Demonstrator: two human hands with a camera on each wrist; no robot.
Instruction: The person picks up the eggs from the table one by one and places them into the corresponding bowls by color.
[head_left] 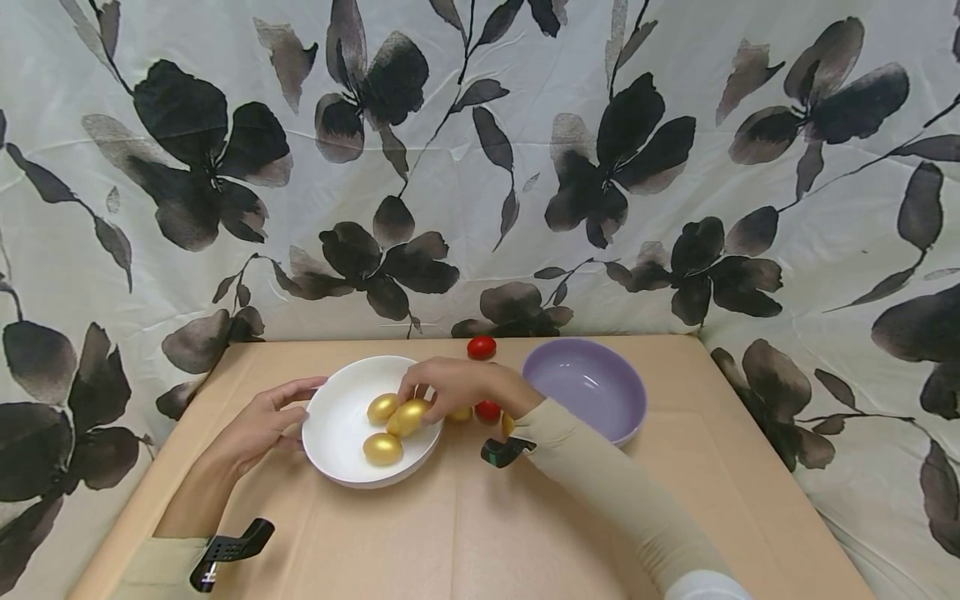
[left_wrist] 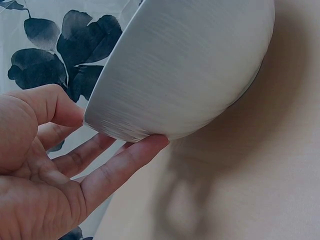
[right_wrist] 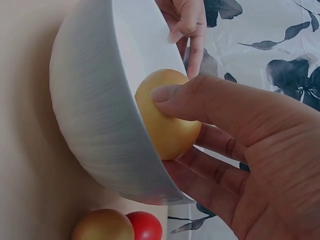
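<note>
A white bowl (head_left: pixel 341 454) sits at the middle left of the table. My left hand (head_left: pixel 258 425) holds its left side, with the thumb at the rim and the other fingers along the outer wall (left_wrist: pixel 190 65). At the bowl's right rim, my right hand (head_left: pixel 461 382) pinches a golden egg (right_wrist: pixel 167 135) between thumb and fingers. This egg overlaps the bowl's inside in the head view. Two more golden eggs lie in the bowl, one toward the back (head_left: pixel 382 407) and one toward the front (head_left: pixel 382 449).
A purple bowl (head_left: pixel 585 379) stands to the right, partly behind my right forearm. Between the bowls lie a red egg at the back (head_left: pixel 482 347), another red egg (head_left: pixel 487 411) and golden eggs (head_left: pixel 460 414), partly hidden by my right arm. A floral cloth (head_left: pixel 495 192) hangs behind the table.
</note>
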